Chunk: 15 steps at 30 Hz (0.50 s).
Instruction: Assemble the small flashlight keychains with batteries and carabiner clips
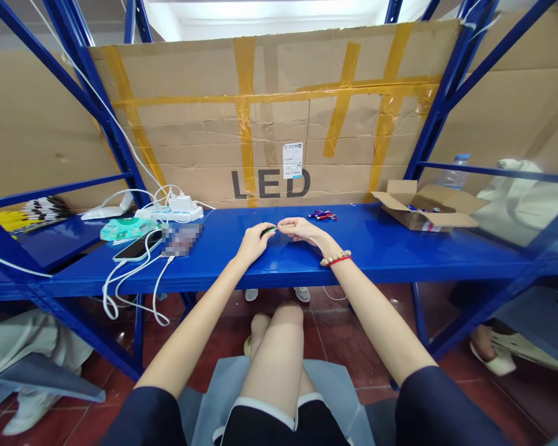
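My left hand [253, 243] is closed, its thumb and fingertips pinching a small green object [269, 230] with a pale edge; its kind is too small to tell. Right beside it, the fingers of my right hand [301, 230] are pinched together at the object's end. Whatever they grip is hidden or too small to make out. Both hands are just above the blue shelf top [279, 257]. Behind my right hand lies a little cluster of small purple and red pieces [323, 215].
An open cardboard box [413, 217] with small blue things stands at the right. On the left are a phone [138, 245], white cables, a power strip [177, 212] and a turquoise packet [124, 228]. A taped cardboard panel [190, 142] closes the back between blue posts.
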Each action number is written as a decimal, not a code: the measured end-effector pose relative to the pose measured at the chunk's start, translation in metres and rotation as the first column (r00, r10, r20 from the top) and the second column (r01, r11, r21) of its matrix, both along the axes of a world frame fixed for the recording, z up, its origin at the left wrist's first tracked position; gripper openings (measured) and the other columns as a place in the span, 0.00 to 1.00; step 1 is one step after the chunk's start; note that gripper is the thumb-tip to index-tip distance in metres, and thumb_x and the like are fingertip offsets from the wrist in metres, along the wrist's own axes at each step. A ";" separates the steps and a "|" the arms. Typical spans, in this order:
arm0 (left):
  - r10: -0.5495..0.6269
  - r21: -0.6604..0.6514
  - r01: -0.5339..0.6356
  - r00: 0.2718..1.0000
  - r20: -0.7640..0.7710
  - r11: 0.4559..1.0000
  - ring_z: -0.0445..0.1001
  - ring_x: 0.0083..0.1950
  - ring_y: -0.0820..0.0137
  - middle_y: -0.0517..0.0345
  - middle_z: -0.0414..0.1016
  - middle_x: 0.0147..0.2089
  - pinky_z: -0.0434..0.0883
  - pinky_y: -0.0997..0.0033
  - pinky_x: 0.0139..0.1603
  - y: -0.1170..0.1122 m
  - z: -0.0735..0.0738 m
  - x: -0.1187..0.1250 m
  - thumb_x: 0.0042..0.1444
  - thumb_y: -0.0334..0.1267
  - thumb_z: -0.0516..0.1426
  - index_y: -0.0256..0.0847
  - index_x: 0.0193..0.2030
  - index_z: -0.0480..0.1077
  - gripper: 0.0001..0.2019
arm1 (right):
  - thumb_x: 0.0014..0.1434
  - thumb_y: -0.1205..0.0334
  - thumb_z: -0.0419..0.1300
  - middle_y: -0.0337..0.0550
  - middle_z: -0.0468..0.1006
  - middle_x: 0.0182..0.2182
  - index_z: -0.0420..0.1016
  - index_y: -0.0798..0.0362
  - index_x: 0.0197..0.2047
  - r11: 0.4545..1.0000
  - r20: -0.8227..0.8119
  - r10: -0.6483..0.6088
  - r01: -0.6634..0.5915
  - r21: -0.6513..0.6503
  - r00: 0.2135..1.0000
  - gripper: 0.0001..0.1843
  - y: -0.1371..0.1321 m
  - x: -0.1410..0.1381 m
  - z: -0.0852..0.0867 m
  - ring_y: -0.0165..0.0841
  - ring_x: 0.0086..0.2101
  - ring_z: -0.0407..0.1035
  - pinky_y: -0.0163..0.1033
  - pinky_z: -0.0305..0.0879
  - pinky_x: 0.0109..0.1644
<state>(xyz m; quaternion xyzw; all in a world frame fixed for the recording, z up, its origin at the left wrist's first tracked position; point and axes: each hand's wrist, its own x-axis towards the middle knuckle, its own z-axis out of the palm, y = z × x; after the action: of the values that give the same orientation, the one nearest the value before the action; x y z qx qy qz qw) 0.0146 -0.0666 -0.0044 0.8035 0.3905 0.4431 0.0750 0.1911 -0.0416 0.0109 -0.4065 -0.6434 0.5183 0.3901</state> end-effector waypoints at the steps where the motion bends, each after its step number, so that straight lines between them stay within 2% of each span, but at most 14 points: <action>1: 0.000 0.011 0.000 1.000 0.007 1.000 0.74 0.43 0.68 0.55 0.77 0.43 0.68 0.72 0.48 0.000 0.000 0.000 0.56 0.33 0.53 0.38 0.41 0.73 0.09 | 0.36 0.50 0.69 0.32 0.66 0.19 0.73 0.56 0.34 1.000 0.048 -0.016 0.015 0.022 0.999 0.24 0.000 0.000 -0.001 0.19 0.18 0.53 0.27 0.46 0.18; 6: 0.000 0.011 0.001 0.999 -0.036 1.000 0.75 0.38 0.68 0.55 0.78 0.36 0.69 0.72 0.43 0.003 0.000 -0.004 0.54 0.32 0.56 0.37 0.39 0.76 0.09 | 0.37 0.46 0.67 0.32 0.61 0.13 0.72 0.59 0.24 0.984 0.208 -0.089 0.053 0.172 0.974 0.22 0.000 -0.001 -0.005 0.19 0.16 0.54 0.27 0.51 0.17; 9: -0.038 -0.001 0.038 0.998 -0.056 0.999 0.75 0.35 0.69 0.55 0.78 0.34 0.70 0.72 0.40 0.004 0.000 -0.006 0.53 0.31 0.56 0.37 0.38 0.76 0.09 | 0.37 0.45 0.66 0.34 0.64 0.14 0.72 0.59 0.21 0.978 0.211 -0.061 0.017 0.207 0.976 0.23 -0.001 -0.003 -0.006 0.20 0.17 0.56 0.28 0.54 0.18; 15: -0.091 0.023 0.091 0.996 -0.015 0.996 0.76 0.39 0.67 0.56 0.79 0.38 0.70 0.71 0.43 0.005 -0.003 -0.009 0.51 0.31 0.58 0.39 0.37 0.77 0.08 | 0.33 0.48 0.69 0.36 0.68 0.17 0.73 0.60 0.22 0.978 0.143 -0.006 -0.024 0.206 0.990 0.22 -0.001 -0.003 -0.006 0.22 0.19 0.60 0.29 0.62 0.20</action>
<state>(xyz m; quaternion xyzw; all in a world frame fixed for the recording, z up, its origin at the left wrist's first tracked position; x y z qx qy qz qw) 0.0060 -0.0611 -0.0074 0.8244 0.3487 0.4381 0.0828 0.1880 -0.0428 0.0046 -0.3967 -0.7221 0.4199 0.3807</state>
